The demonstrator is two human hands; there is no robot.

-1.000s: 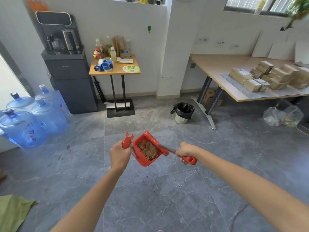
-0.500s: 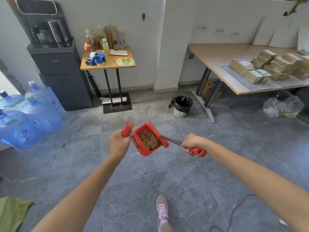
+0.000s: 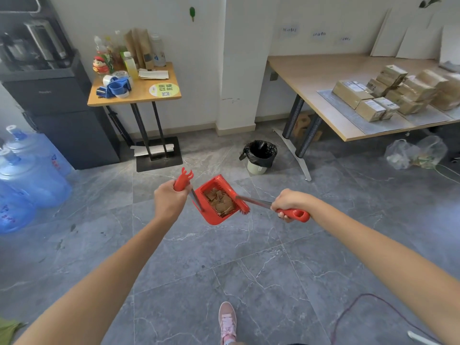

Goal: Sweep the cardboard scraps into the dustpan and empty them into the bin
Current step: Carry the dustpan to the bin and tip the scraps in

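Note:
My left hand (image 3: pixel 169 202) grips the red handle of a red dustpan (image 3: pixel 211 215), held above the floor and tilted. Brown cardboard scraps (image 3: pixel 220 200) lie inside the pan. My right hand (image 3: pixel 288 204) grips the red handle of a small broom (image 3: pixel 293 214). Its metal shaft runs left to the red brush head (image 3: pixel 242 206), which rests against the pan's open edge. A small bin (image 3: pixel 260 155) lined with a black bag stands on the floor beyond the pan, to its upper right, beside the pillar.
A desk (image 3: pixel 323 78) with cardboard boxes is at the right, its metal leg (image 3: pixel 296 150) next to the bin. A small side table (image 3: pixel 135 95), a dark cabinet (image 3: pixel 62 115) and blue water jugs (image 3: pixel 29 175) are at the left. My pink shoe (image 3: pixel 227 319) and a red cable (image 3: pixel 361 302) are below.
I have stepped forward: the bin, the tables and the pillar are nearer. The dustpan and broom stay held together in front of me. My pink shoe has come into view.

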